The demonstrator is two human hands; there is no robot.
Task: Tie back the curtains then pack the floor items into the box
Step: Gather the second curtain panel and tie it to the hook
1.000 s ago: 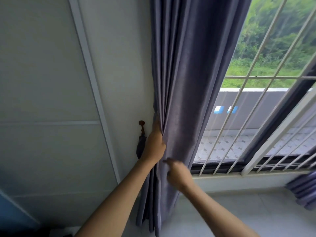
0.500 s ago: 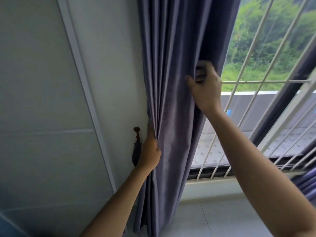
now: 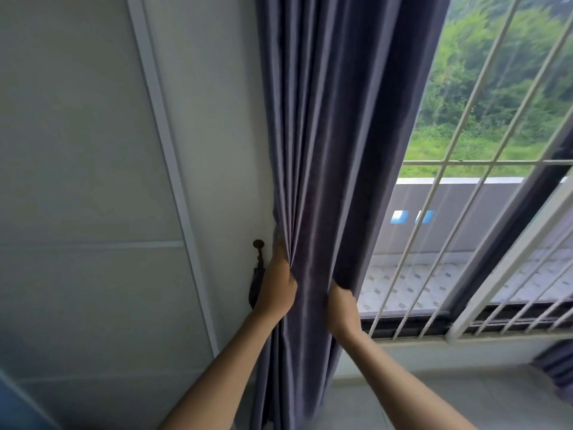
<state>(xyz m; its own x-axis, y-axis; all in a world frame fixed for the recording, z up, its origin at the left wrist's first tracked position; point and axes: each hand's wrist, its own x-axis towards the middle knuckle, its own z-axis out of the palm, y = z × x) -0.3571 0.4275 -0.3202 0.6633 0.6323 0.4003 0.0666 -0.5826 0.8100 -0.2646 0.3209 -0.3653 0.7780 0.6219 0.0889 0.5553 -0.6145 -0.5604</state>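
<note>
Room: we face a pale panelled wall [image 3: 93, 181] on the left and a window behind white bars [image 3: 465, 212] on the right, with greenery and a tiled balcony outside.
Floor: we see pale tiles [image 3: 434, 398] at the bottom right.
Curtain: the grey-purple curtain [image 3: 335, 135] hangs in folds between wall and window, gathered narrow at hand height.
Left hand: our left hand [image 3: 276, 290] reaches up from the lower left, forearm slanting, with the fingers curled round the curtain's left edge and bunching the folds.
Right hand: our right hand [image 3: 341, 308] comes up from the lower right, its fingers closed on the curtain's right edge, just beside the left hand with cloth between them.
Hook: a brown hook [image 3: 258, 248] sits on the wall just left of our left hand, with a dark tieback [image 3: 255, 287] hanging from it, partly hidden by the wrist.
Second curtain: we see a bit of the same cloth [image 3: 555, 367] at the far right edge.
</note>
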